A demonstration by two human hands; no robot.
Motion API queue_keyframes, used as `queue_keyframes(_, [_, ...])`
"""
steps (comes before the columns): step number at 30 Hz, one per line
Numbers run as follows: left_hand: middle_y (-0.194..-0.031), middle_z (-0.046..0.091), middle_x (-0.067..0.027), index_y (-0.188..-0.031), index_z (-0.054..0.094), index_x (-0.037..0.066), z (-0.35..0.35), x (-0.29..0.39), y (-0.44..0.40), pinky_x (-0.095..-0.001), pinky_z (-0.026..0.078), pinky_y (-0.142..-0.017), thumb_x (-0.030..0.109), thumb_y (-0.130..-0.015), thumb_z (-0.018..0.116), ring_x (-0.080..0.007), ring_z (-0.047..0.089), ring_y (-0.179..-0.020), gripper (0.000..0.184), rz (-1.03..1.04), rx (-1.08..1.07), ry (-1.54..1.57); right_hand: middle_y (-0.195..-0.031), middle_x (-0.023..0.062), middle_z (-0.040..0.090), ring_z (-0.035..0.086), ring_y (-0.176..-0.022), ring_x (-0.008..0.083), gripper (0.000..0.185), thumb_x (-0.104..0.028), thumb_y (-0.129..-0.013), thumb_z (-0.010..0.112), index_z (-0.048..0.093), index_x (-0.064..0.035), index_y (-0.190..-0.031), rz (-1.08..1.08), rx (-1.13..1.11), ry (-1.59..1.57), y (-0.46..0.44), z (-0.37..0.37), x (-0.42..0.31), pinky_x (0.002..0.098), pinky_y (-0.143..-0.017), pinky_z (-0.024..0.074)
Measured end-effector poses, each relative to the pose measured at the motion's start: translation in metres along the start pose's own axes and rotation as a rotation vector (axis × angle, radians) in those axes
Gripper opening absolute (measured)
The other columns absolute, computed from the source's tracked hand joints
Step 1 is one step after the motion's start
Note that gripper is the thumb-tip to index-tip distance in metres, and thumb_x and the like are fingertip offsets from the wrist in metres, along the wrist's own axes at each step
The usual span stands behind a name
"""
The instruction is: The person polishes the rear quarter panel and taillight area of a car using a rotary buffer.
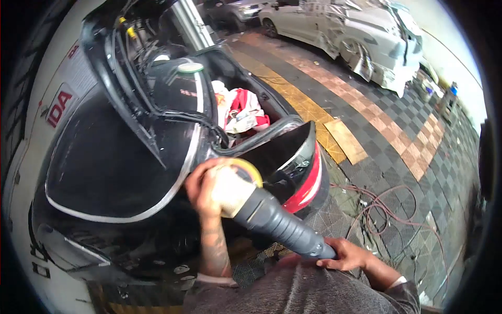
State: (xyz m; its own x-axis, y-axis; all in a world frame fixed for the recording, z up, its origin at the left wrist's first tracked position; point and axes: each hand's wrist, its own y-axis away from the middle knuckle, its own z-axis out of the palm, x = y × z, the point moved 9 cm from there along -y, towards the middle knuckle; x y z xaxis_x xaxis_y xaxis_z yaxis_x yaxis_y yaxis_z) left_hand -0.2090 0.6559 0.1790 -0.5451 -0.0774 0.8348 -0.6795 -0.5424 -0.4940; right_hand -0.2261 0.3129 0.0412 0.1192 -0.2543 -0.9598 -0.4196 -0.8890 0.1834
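Note:
A rotary polisher with a dark ribbed body and a yellow pad lies across the view, held in both hands. My left hand is wrapped round its pale head. At the rear end of the body, my right hand closes on the handle. The pad is by the rear corner of a black car, near its red tail light; whether it touches the paint is hidden. Light tape outlines the car's side window area.
Red and white cloths lie in the car's open boot. A round item with a green rim sits above. A hose coils on the tiled floor near a flat board. Behind stands a partly stripped white car.

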Motion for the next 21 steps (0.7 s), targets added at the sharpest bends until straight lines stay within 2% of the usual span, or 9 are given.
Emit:
queue_keyframes(1, [-0.109, 0.072, -0.0294, -0.116, 0.063, -0.013, -0.011, 0.004, 0.012, -0.0461, 0.059, -0.089, 0.017, -0.097, 0.052, -0.0381, 0.073, -0.092, 0.038, 0.035, 0.018, -0.049, -0.093, 0.0211, 0.073, 0.073, -0.085, 0.0314, 0.062, -0.04, -0.091, 0.077, 0.059, 0.0013, -0.133, 0.007, 0.019, -0.012, -0.001, -0.005, 0.003, 0.0413, -0.081, 0.0562])
queue_keyframes(4, [-0.103, 0.072, -0.027, -0.113, 0.065, -0.012, 0.007, 0.029, 0.051, -0.0438, 0.059, -0.085, 0.017, -0.097, 0.05, -0.0305, 0.07, -0.081, 0.037, 0.189, -0.051, -0.186, -0.095, 0.0237, 0.073, 0.073, -0.088, 0.0387, 0.067, -0.039, -0.085, 0.079, 0.057, 0.0004, -0.135, -0.015, 0.027, 0.18, -0.009, -0.007, 0.033, 0.0437, -0.081, 0.0569])
queue_keyframes(6, [-0.103, 0.073, -0.0263, -0.111, 0.067, -0.012, 0.02, 0.019, 0.079, -0.0439, 0.059, -0.085, 0.017, -0.095, 0.053, -0.0306, 0.071, -0.085, 0.036, 0.254, -0.061, -0.224, -0.09, 0.0236, 0.072, 0.073, -0.086, 0.0404, 0.061, -0.036, -0.079, 0.079, 0.062, -0.0005, -0.126, -0.047, 0.153, 0.256, -0.007, -0.01, 0.067, 0.046, -0.078, 0.0569])
queue_keyframes(7, [-0.103, 0.073, -0.026, -0.11, 0.067, -0.012, 0.034, 0.012, 0.084, -0.0441, 0.059, -0.086, 0.018, -0.094, 0.055, -0.0311, 0.072, -0.086, 0.036, 0.236, -0.109, -0.248, -0.092, 0.0201, 0.075, 0.074, -0.086, 0.0379, 0.06, -0.033, -0.074, 0.081, 0.067, -0.0026, -0.123, 0.034, 0.187, 0.218, -0.005, -0.011, 0.083, 0.0449, -0.081, 0.0582])
queue_keyframes(10, [-0.102, 0.074, -0.0251, -0.107, 0.069, -0.013, 0.073, -0.009, 0.088, -0.045, 0.058, -0.091, 0.023, -0.093, 0.06, -0.0327, 0.073, -0.092, 0.039, 0.219, -0.222, -0.325, -0.1, 0.0225, 0.076, 0.075, -0.095, 0.038, 0.057, -0.034, -0.074, 0.081, 0.071, -0.0025, -0.12, 0.159, 0.304, 0.282, 0.008, -0.015, 0.133, 0.0438, -0.084, 0.0586])
queue_keyframes(11, [-0.102, 0.074, -0.0241, -0.107, 0.069, -0.012, 0.088, -0.022, 0.084, -0.0444, 0.057, -0.091, 0.021, -0.093, 0.06, -0.0325, 0.073, -0.094, 0.037, 0.214, -0.255, -0.283, -0.099, 0.022, 0.076, 0.076, -0.095, 0.0357, 0.05, -0.033, -0.071, 0.083, 0.075, -0.0034, -0.111, 0.238, 0.366, 0.223, 0.013, -0.021, 0.136, 0.0426, -0.085, 0.0593])
queue_keyframes(15, [-0.104, 0.075, -0.022, -0.11, 0.071, -0.011, 0.148, -0.032, 0.063, -0.0381, 0.058, -0.09, 0.003, -0.087, 0.06, -0.0315, 0.074, -0.098, 0.029, 0.234, -0.443, -0.229, -0.098, 0.0207, 0.077, 0.077, -0.095, 0.0334, 0.043, -0.03, -0.069, 0.085, 0.075, -0.003, -0.102, 0.349, 0.446, 0.163, 0.013, -0.018, 0.196, 0.0419, -0.084, 0.0593])
queue_keyframes(18, [-0.105, 0.075, -0.0222, -0.106, 0.071, -0.011, 0.138, -0.028, 0.072, -0.0411, 0.056, -0.094, 0.01, -0.089, 0.061, -0.0317, 0.073, -0.101, 0.029, 0.193, -0.398, -0.303, -0.099, 0.0216, 0.077, 0.077, -0.095, 0.0336, 0.045, -0.03, -0.07, 0.085, 0.075, -0.0025, -0.104, 0.347, 0.427, 0.106, 0.01, -0.014, 0.192, 0.0419, -0.085, 0.0592])
queue_keyframes(21, [-0.102, 0.075, -0.0248, -0.108, 0.069, -0.013, 0.105, -0.021, 0.097, -0.0438, 0.059, -0.09, 0.012, -0.09, 0.061, -0.0347, 0.075, -0.096, 0.032, 0.295, -0.339, -0.267, -0.101, 0.0198, 0.077, 0.076, -0.096, 0.0336, 0.049, -0.029, -0.068, 0.086, 0.075, -0.0059, -0.11, 0.258, 0.408, 0.149, -0.005, -0.005, 0.189, 0.0417, -0.087, 0.0589])
